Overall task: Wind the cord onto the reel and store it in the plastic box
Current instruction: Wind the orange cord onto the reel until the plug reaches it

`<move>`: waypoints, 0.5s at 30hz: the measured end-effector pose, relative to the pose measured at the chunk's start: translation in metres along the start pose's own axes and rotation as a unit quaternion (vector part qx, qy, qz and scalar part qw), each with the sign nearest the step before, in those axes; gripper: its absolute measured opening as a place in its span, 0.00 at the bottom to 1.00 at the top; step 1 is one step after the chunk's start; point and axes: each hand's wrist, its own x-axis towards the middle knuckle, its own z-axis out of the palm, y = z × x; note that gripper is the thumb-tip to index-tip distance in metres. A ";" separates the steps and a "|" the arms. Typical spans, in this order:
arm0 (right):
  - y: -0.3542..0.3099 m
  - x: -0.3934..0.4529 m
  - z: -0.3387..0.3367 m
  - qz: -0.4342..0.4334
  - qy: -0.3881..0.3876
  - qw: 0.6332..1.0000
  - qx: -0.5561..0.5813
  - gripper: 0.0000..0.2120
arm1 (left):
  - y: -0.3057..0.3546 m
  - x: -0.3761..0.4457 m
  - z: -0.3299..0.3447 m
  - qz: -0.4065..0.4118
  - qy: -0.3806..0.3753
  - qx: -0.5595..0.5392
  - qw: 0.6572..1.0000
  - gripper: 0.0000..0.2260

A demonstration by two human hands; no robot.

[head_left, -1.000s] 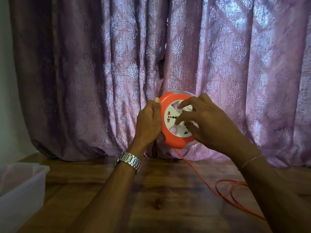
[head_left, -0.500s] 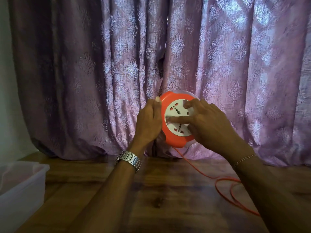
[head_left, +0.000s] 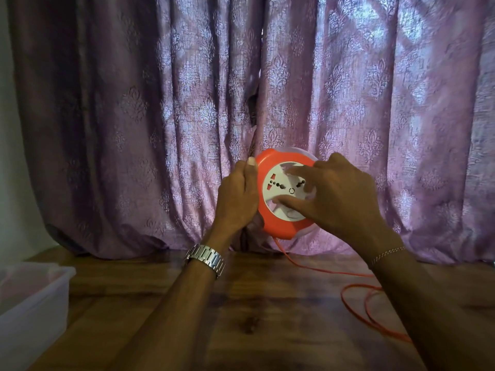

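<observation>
Orange reel [head_left: 278,226] held upright at frame centre above the desk [head_left: 267,317], rim gripped by left hand [head_left: 235,199], right hand [head_left: 340,199] fingers spread on white socket face, cord [head_left: 356,306] trailed lower right, plastic box [head_left: 32,311] at lower left.

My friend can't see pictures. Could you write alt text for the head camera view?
Two hands hold an orange cord reel above a wooden table, the right hand fingering its white socket face. Loose orange cord trails right; a plastic box sits left.
</observation>
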 end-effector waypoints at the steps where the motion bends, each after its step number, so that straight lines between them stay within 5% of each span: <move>1: 0.002 0.000 -0.001 -0.022 -0.007 1.000 0.011 0.25 | 0.000 0.000 0.000 -0.001 0.002 0.000 1.000 0.22; 4: 0.006 0.003 -0.005 -0.092 -0.045 0.992 0.073 0.11 | -0.002 0.001 -0.001 -0.002 0.006 -0.005 1.000 0.21; 10: -0.004 0.002 -0.005 -0.127 -0.197 0.970 0.059 0.32 | -0.002 0.001 -0.001 0.005 0.005 0.005 1.000 0.23; 15: -0.005 0.001 0.001 -0.134 -0.162 0.977 0.031 0.25 | -0.004 0.000 0.001 0.009 0.005 0.028 1.000 0.17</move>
